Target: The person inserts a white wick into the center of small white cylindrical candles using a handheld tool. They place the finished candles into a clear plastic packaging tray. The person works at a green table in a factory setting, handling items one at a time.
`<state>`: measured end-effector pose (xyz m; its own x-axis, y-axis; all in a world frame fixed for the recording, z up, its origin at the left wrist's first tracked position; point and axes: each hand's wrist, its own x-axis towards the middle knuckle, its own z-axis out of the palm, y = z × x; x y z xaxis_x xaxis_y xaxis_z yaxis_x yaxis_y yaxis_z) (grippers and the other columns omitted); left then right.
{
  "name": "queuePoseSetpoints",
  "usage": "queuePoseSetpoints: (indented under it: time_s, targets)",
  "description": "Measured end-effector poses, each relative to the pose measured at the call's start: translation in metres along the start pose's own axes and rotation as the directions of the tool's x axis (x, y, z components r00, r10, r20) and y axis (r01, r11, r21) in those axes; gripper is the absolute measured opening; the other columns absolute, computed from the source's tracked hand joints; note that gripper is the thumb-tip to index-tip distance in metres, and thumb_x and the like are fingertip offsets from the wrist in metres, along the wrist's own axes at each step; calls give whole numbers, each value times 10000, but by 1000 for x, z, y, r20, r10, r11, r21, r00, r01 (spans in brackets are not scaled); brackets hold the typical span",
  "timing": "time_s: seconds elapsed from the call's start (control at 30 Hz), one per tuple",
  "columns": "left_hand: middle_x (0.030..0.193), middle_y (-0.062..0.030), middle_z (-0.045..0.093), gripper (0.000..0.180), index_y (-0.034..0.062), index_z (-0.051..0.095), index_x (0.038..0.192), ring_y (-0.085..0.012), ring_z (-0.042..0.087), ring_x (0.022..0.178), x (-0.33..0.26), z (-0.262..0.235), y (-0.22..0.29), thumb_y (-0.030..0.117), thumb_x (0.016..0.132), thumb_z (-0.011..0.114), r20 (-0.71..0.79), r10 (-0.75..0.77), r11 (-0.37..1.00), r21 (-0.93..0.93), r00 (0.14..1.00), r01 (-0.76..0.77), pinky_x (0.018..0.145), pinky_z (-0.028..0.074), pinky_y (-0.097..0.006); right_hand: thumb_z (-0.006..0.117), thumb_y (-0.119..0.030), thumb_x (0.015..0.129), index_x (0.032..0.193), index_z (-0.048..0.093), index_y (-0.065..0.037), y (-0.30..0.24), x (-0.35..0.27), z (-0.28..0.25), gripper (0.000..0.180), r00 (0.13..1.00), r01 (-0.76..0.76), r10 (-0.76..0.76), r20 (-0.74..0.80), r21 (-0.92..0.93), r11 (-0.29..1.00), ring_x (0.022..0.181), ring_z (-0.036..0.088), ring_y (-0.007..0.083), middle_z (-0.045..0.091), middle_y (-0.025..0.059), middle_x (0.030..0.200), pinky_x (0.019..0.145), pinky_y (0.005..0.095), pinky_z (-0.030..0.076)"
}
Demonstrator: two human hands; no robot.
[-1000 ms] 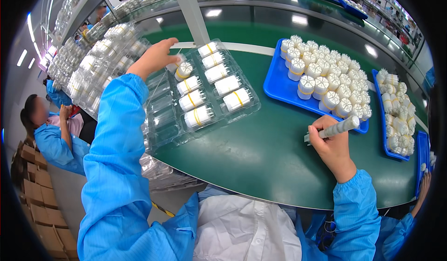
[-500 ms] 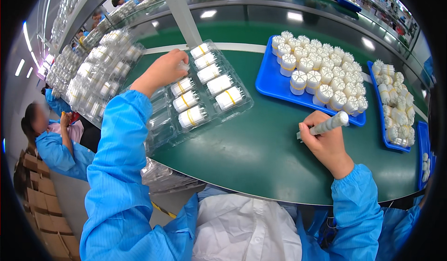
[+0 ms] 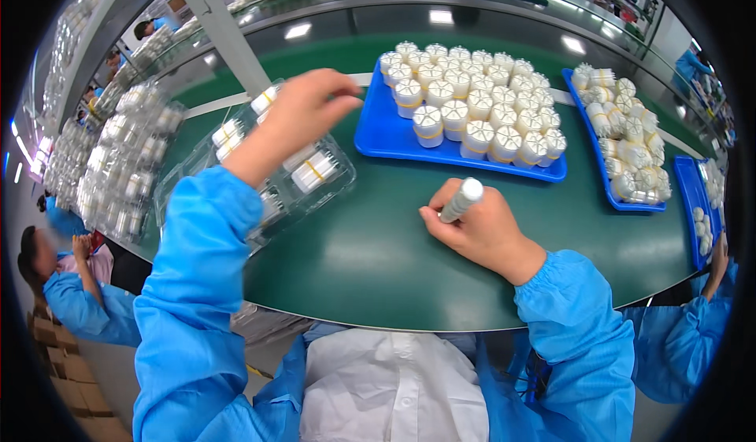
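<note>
My left hand [image 3: 307, 115] hovers between a clear plastic blister tray [image 3: 342, 182] and the blue tray [image 3: 370, 139]. Its thumb and forefinger are apart, with nothing visible between them. Beneath that arm, the clear tray is partly hidden; white cylindrical bundles [image 3: 313, 172] with yellow bands lie on their sides in its slots. Many similar bundles [image 3: 478, 139] stand upright in rows in the blue tray, their segmented ends facing up. My right hand [image 3: 488, 225] grips a thick pale marker-like stick [image 3: 463, 198], its rounded end tilted up, above the green tabletop [image 3: 378, 276].
Stacked filled blister trays [image 3: 130, 158] rise at the left, beside a metal post [image 3: 220, 32]. Another blue tray [image 3: 594, 139] of jumbled bundles and a smaller blue tray [image 3: 693, 206] stand at the right. A co-worker [image 3: 83, 276] sits at the left; another's sleeve [image 3: 685, 347] shows at the right.
My left hand has left the clear tray's far slots and moved right toward the blue tray, its fingers parting. The right hand still holds the stick, now more upright. The view has shifted rightward.
</note>
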<state>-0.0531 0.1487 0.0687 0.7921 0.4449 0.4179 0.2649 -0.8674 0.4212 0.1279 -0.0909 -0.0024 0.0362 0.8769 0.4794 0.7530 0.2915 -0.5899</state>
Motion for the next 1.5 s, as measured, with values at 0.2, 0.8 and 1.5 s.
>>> queuePoseSetpoints:
  time_s: [0.2, 0.8, 1.5]
  targets:
    - [1114, -152, 662, 444, 42, 658, 1188, -318, 666, 1024, 21, 89, 47, 271, 841, 812, -31, 138, 986, 102, 990, -135, 863, 543, -408, 751, -255, 878, 817, 621, -34, 4, 5, -3, 264, 996, -79, 79, 33, -15, 997, 689, 636, 340, 636, 129, 776, 622, 454, 496]
    - [1008, -107, 636, 486, 38, 636, 1094, -294, 608, 927, -79, 78, 85, 214, 723, 896, 15, 99, 934, -347, 995, -88, 787, 512, -394, 726, -80, 879, 790, 673, -2, -8, 8, -18, 129, 970, -19, 81, -229, 260, 965, 625, 596, 150, 648, 59, 718, 552, 307, 433]
    - [994, -120, 637, 528, 29, 630, 1117, -324, 612, 905, -81, 93, 86, 254, 720, 897, -45, 116, 947, -295, 992, -124, 785, 507, -417, 726, -71, 888, 795, 651, -16, -16, 10, -14, 132, 965, -186, 225, -137, 250, 950, 589, 570, 118, 641, 45, 704, 527, 297, 437]
